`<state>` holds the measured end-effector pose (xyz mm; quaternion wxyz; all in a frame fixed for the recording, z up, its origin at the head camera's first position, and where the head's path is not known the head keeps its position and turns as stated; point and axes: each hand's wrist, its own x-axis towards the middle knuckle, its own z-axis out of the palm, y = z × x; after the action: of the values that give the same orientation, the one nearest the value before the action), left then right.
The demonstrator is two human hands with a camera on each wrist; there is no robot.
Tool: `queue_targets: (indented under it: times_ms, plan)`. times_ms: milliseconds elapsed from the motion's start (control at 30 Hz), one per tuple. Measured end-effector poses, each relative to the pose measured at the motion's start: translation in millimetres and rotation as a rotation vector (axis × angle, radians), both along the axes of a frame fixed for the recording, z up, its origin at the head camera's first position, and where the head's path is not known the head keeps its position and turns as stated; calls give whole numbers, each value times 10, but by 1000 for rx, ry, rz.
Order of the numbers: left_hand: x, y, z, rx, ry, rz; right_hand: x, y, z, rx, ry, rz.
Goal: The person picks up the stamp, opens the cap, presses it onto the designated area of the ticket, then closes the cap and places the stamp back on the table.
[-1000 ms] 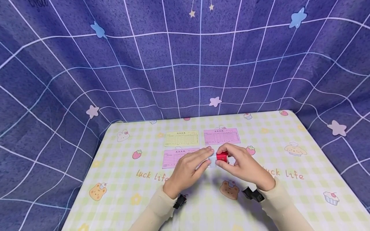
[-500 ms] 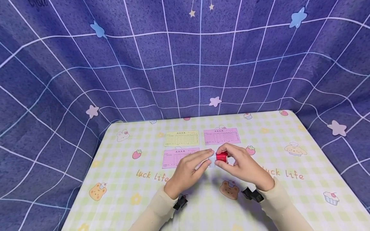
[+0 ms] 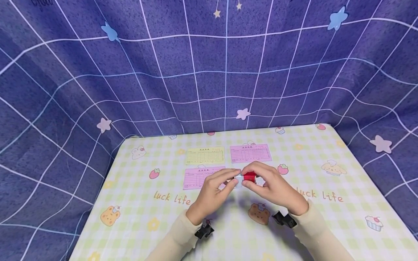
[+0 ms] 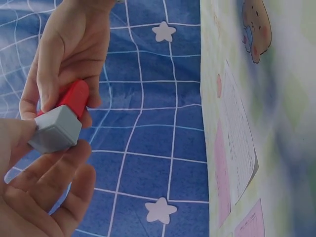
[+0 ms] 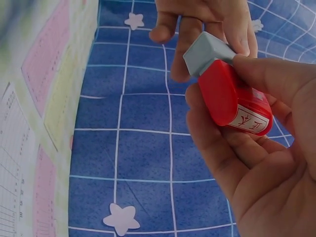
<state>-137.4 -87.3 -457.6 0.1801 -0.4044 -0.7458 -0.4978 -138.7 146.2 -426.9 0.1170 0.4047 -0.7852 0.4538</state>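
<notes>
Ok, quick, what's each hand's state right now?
Left hand: closed, pinching the grey block.
Right hand: closed, gripping the red block.

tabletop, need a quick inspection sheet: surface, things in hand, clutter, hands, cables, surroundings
Surface: checked cloth with cartoon prints, carrying a yellow slip, a rear pink slip, a front pink slip and a white slip, clearest in the wrist views
Job's things: one red-and-grey block with a label, held between both hands
Clutter: nothing seen beyond the slips
Left hand: pinches the grey end
Right hand: grips the red part
Cables: nothing seen
Surroundings: blue curtain with pale grid lines and stars; a black device on each wrist
</notes>
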Motion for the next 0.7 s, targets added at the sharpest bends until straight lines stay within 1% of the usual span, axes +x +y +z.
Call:
queue_targets:
  times_ms: [200, 400, 500, 700]
  plan:
    - [4, -3, 3, 11, -22, 5, -6, -4, -10, -2, 25, 5]
    - [13, -2, 7, 28, -35, 22, -6, -11, -9, -12, 8, 7]
    - [19, 0, 6, 50, -52, 20, -9, -16, -4, -20, -7, 5]
    - [56, 17, 20, 129, -121, 13, -22, -26, -28, -38, -27, 4]
